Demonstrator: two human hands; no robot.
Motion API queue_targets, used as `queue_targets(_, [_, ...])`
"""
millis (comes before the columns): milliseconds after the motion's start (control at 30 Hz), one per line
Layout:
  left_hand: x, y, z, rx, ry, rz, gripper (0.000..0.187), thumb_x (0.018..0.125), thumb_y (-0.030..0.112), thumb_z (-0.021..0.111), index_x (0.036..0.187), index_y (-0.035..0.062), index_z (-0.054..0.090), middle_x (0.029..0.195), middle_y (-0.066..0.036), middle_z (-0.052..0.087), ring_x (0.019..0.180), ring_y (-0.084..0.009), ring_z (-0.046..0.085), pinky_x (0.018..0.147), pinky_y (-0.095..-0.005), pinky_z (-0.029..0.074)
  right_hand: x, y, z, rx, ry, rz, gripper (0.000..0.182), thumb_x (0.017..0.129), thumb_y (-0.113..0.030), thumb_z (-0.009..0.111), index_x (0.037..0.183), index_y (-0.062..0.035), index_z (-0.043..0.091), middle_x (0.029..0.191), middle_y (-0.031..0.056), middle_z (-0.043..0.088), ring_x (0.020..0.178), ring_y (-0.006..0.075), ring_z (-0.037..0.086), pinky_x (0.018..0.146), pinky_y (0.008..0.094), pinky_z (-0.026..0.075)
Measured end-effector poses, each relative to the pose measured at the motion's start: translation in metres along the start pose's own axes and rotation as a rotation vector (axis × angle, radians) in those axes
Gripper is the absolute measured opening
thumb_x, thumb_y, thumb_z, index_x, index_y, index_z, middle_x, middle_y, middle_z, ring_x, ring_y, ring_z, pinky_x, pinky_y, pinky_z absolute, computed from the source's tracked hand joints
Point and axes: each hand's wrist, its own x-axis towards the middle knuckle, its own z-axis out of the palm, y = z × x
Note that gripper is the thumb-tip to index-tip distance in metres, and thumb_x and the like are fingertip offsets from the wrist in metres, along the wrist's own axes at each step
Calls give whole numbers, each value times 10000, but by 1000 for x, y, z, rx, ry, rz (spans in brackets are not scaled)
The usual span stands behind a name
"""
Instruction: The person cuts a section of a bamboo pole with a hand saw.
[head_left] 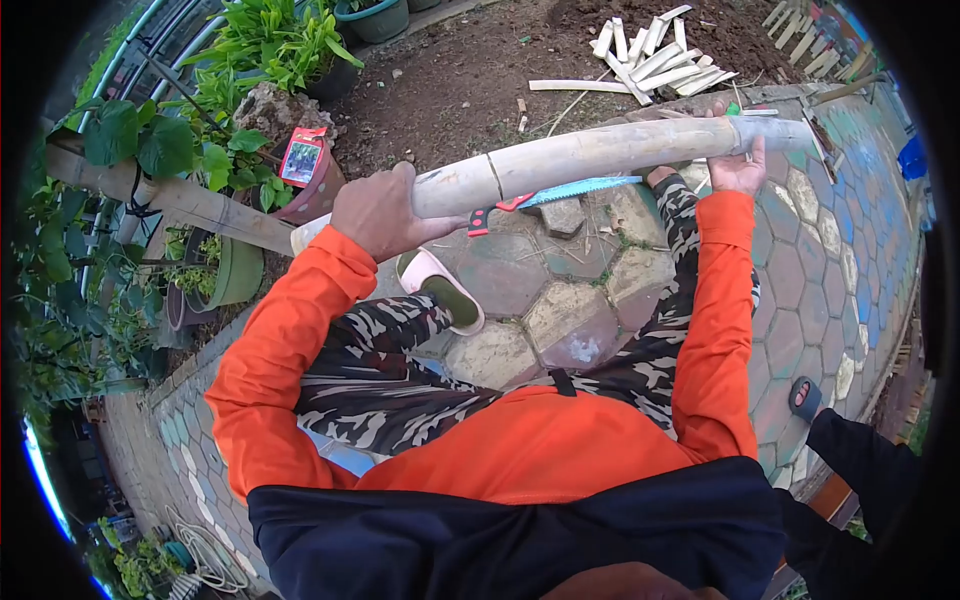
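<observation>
A thick, pale bamboo pole (pixel 590 160) spans the space before me, raised above the paving and slightly tilted, its right end higher. My left hand (pixel 378 210) wraps around it near the left end. Toward the right end, my right hand (pixel 738 170) grips it from below, with some fingers hidden behind it. A dark line rings the pole right of my left hand. Below the pole a pruning saw (pixel 575 192) shows its blue toothed blade and red-and-black handle; part of it is hidden by the pole. A stone block (pixel 562 217) sits beneath the saw.
Cut bamboo strips (pixel 660 62) lie piled on bare soil (pixel 450 80). At left stand potted plants (pixel 225 270), a pot with a red label (pixel 303 157) and a bamboo rail (pixel 200 200). Another person's sandalled foot (pixel 805 397) rests on the stone paving (pixel 800 300) at right.
</observation>
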Motion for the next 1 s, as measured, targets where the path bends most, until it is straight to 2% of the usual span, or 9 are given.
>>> queue_targets(267, [16, 3, 63, 91, -304, 30, 765, 675, 714, 578, 830, -36, 577, 710, -192, 637, 652, -348, 647, 604, -413, 524, -14, 23, 45, -543, 202, -261, 445, 906, -292, 471, 1296, -96, 388, 1026, 262, 545, 1038, 471, 526, 965, 660, 332])
queue_targets(433, [32, -10, 76, 142, -692, -2, 612, 629, 533, 702, 941, 13, 623, 847, -173, 662, 806, -332, 655, 702, -406, 525, -24, 45, 49, -803, 223, -242, 497, 876, -201, 554, 1326, -62, 397, 876, 152, 601, 799, 255, 626, 727, 379, 532])
queue_targets(533, [55, -30, 110, 307, -833, 168, 529, 576, 385, 761, 955, 41, 629, 913, -163, 663, 856, -318, 652, 731, -391, 525, -31, 51, 44, -931, 254, -197, 489, 871, -200, 557, 1308, -30, 417, 829, 131, 606, 753, 239, 627, 675, 355, 536])
queue_targets(633, [119, -14, 105, 255, -360, 88, 594, 568, 270, 795, 1054, 36, 545, 953, -142, 644, 903, -292, 639, 779, -417, 504, -36, 58, 40, -960, 256, -132, 489, 895, -223, 512, 1330, -37, 388, 859, 127, 605, 799, 235, 618, 719, 377, 532])
queue_targets(700, [162, 20, 41, 274, 111, 118, 780, 566, 407, 810, 1163, 50, 457, 1160, -99, 541, 1144, -263, 497, 987, -424, 346, -37, 67, 40, -872, 279, -148, 475, 884, -219, 529, 1306, -35, 415, 845, 123, 604, 766, 236, 617, 693, 365, 532])
queue_targets(767, [202, 42, 7, 361, 916, 167, 845, 611, 417, 784, 1300, 100, 411, 1187, -98, 534, 1116, -283, 508, 988, -432, 338, -36, 70, 39, -785, 298, -170, 461, 872, -216, 547, 1283, -33, 443, 832, 119, 604, 733, 237, 617, 666, 353, 533])
queue_targets(867, [210, 89, -26, 277, 820, 48, 812, 745, 509, 647, 1389, 119, 343, 1439, -167, 310, 1329, -315, 273, 1054, -400, 256, -37, 64, 39, -631, 308, -183, 473, 873, -255, 542, 1284, -44, 442, 856, 129, 592, 780, 255, 606, 721, 405, 525])
queue_targets(933, [223, 100, 1, -274, 694, 454, 742, 700, 461, 713, 1296, 111, 444, 1191, -134, 547, 1099, -311, 528, 985, -446, 348, -38, 59, 38, -588, 296, -157, 450, 875, -283, 530, 1253, -49, 457, 882, 142, 577, 827, 285, 593, 780, 466, 504])
queue_targets(1000, [188, 116, 37, -243, 223, 420, 746, 735, 534, 657, 1295, 83, 456, 1177, -179, 556, 1074, -339, 545, 970, -437, 374, -41, 57, 34, -536, 332, -122, 423, 875, -280, 524, 1221, -42, 467, 883, 147, 573, 831, 300, 590, 794, 488, 494])
